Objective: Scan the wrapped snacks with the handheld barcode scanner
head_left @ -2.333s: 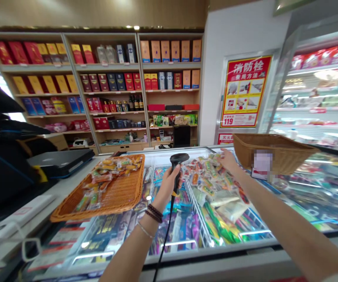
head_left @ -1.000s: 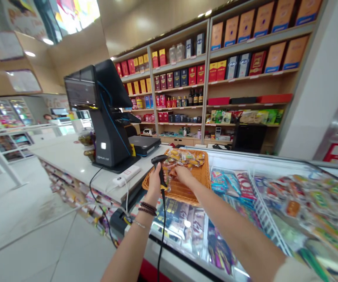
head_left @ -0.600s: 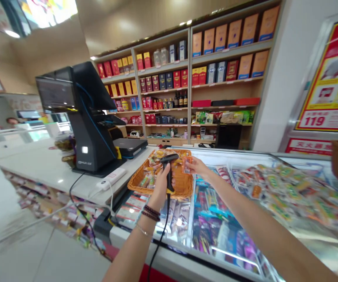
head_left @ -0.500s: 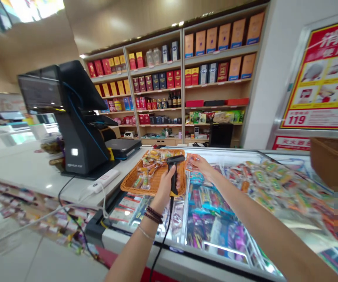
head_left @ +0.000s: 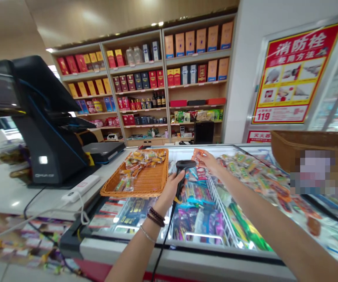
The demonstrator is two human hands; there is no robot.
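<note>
Your left hand (head_left: 171,187) is wrapped around the upright handle of a black, corded handheld scanner (head_left: 184,165), above the middle of the white, glass-topped chest freezer (head_left: 119,248). Your right hand (head_left: 212,164) pinches a small, orange, plastic-wrapped packet (head_left: 197,154) over the freezer toward its far edge, just beside the scanner's head. At the freezer's left end sits an orange-brown, rectangular wicker basket (head_left: 151,181), with yellow-orange wrapped snacks (head_left: 145,157) mostly along its far edge. Right of your right hand, a pile of clear-wrapped snacks (head_left: 247,169) spreads from near the freezer's far edge.
</note>
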